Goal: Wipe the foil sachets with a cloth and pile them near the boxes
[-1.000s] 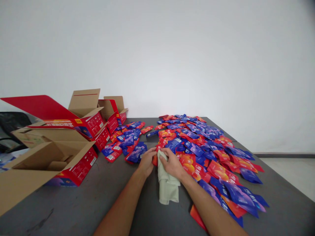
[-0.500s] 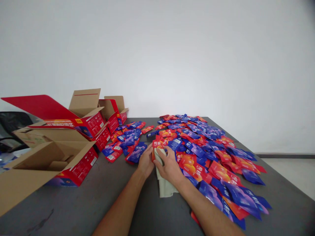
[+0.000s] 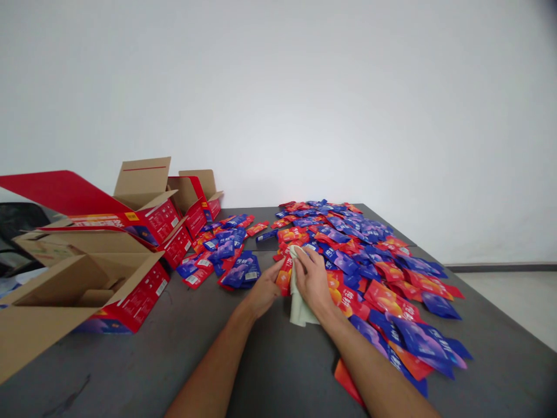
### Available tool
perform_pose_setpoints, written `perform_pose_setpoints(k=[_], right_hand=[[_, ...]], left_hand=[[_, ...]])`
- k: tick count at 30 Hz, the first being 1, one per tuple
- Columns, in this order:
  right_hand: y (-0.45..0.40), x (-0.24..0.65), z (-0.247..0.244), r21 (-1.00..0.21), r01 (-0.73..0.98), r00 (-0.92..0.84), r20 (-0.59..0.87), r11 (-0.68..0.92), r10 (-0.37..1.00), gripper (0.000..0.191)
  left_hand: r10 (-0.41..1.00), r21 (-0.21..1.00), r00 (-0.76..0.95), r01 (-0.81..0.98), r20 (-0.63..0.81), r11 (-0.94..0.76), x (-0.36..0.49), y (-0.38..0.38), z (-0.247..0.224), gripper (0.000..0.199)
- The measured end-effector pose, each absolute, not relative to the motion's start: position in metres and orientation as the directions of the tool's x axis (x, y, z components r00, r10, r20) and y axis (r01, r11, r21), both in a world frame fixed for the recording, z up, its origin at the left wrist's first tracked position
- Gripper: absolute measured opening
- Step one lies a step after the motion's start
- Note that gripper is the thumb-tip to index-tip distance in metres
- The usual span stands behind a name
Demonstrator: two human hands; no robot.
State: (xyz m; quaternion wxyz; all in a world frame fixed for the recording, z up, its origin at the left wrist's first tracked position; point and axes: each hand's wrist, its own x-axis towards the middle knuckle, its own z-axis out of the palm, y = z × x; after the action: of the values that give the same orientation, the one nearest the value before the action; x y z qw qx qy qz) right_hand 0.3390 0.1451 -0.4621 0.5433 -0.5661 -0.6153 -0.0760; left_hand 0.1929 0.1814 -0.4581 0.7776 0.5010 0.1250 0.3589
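Dark grey table [image 3: 143, 371], white wall [image 3: 278, 104]. Two pouch heaps [image 3: 228, 244], overlapping beyond count; at least three open cartons [image 3: 141, 299]; one pale cloth [image 3: 301, 307]. Left hand [image 3: 264, 291] grips red pouch [image 3: 284, 275] beside larger heap [image 3: 361, 264]; right hand [image 3: 314, 283] clasps cloth against it.

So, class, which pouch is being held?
The red-orange pouch in the left hand, against the pale cloth; the other pouches lie about the table.
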Motion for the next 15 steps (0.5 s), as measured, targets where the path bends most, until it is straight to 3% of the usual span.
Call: perform_pose_setpoints(k=[11,15], right_hand=[[0.128,0.304,-0.457,-0.488,0.723,-0.099,0.628,0.489,0.772,0.036],[0.132,0.306,-0.463,-0.55,0.676,-0.008,0.66,0.491,0.751,0.036]], left_hand=[[0.82,0.808,0.527,-0.571,0.226,0.145,0.185,0.195,-0.463,0.097],[0.864,0.777,0.465,-0.61,0.193,0.154,0.185,0.199,-0.46,0.083]])
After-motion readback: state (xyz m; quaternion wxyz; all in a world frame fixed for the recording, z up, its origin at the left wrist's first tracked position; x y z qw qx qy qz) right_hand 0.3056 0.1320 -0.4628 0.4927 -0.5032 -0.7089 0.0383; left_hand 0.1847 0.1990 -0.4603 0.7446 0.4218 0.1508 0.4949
